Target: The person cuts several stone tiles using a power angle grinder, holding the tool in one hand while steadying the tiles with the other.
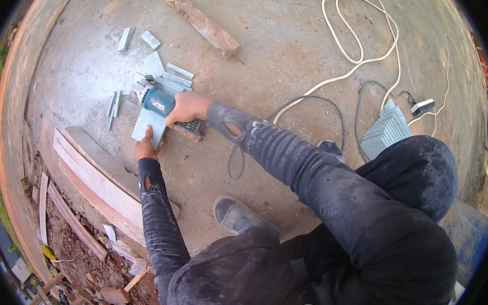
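My right hand point(187, 108) is wrapped round a teal-bodied angle grinder point(156, 100), its metal head pointing left. Under the tool lies a pale green-grey stone tile point(149, 126), and my left hand point(147, 145) grips the near edge of this tile, thumb on top. The grinder's disc is hard to make out against the pale dust. Just beyond the grinder are more tile pieces point(153, 64), several of them narrow strips. Thin offcuts point(114, 104) lie to its left, and two short pieces point(150, 39) rest farther off.
A rough timber point(202, 23) lies at the far side. At the right, a tile stack point(387, 131) stands near a power socket point(423, 107). A cream cord point(356, 63) loops over the concrete, with a dark cable point(339, 110) beside it. Long pale slabs point(91, 173) border the dirt at left.
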The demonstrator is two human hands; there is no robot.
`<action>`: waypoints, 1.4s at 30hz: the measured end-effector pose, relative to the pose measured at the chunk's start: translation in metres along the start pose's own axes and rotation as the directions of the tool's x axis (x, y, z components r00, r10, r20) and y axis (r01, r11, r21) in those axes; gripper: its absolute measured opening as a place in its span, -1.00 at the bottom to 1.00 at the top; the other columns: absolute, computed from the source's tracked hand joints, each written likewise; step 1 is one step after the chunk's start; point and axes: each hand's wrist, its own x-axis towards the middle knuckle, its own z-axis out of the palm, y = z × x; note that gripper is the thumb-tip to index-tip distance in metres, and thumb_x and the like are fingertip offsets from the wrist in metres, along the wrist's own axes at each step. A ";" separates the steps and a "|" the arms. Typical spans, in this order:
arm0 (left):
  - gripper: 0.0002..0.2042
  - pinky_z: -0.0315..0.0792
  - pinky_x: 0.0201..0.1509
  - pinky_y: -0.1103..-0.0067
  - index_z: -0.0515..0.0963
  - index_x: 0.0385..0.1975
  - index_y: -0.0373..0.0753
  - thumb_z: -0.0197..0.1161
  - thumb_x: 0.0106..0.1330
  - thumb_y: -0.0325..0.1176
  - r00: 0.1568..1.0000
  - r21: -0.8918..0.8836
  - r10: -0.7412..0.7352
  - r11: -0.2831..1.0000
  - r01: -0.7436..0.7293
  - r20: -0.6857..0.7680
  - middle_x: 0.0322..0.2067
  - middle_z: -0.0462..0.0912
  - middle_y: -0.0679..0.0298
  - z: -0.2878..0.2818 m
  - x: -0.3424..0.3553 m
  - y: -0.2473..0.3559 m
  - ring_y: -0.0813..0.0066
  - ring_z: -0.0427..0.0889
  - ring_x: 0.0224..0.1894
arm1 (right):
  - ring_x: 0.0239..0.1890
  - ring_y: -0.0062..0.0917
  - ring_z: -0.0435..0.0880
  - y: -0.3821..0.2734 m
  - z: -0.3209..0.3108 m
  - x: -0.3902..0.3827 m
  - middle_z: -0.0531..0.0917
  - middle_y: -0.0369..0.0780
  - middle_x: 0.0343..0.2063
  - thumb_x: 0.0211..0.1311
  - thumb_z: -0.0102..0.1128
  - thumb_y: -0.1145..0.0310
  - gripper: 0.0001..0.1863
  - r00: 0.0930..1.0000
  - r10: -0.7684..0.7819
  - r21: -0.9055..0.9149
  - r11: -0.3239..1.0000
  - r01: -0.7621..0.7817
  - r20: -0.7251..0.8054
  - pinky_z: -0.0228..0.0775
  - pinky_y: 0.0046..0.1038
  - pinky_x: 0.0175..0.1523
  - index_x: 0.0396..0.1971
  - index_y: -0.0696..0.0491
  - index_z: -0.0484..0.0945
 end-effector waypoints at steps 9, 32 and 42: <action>-0.43 0.63 -0.41 0.41 0.43 0.05 -0.32 0.44 0.18 -0.08 1.000 0.004 0.003 1.000 -0.003 0.003 -0.14 0.60 0.13 -0.001 0.004 -0.001 0.28 0.65 -0.26 | -0.35 -0.24 0.72 0.001 0.001 -0.003 0.70 0.07 -0.41 -0.42 0.43 0.13 -0.35 1.000 0.004 -0.004 1.000 -0.004 0.005 0.54 -0.38 -0.26 -0.36 0.40 0.61; -0.46 0.62 -0.48 0.48 0.44 0.04 -0.28 0.44 0.19 -0.09 1.000 -0.014 0.000 1.000 0.000 0.009 -0.19 0.63 0.15 0.002 -0.002 0.001 0.32 0.67 -0.33 | -0.36 -0.27 0.72 0.008 0.000 -0.011 0.70 0.06 -0.41 -0.42 0.43 0.14 -0.43 1.000 0.018 0.033 0.999 -0.018 0.006 0.54 -0.39 -0.27 -0.45 0.36 0.63; -0.47 0.62 -0.49 0.48 0.44 0.04 -0.27 0.43 0.19 -0.09 1.000 -0.017 0.007 1.000 -0.007 0.012 -0.21 0.64 0.17 0.003 -0.003 0.002 0.33 0.67 -0.34 | -0.47 -0.34 0.70 0.015 0.003 -0.013 0.69 -0.01 -0.50 -0.35 0.41 0.18 -0.55 0.999 -0.005 0.122 0.993 0.000 0.041 0.52 -0.40 -0.34 -0.51 0.29 0.63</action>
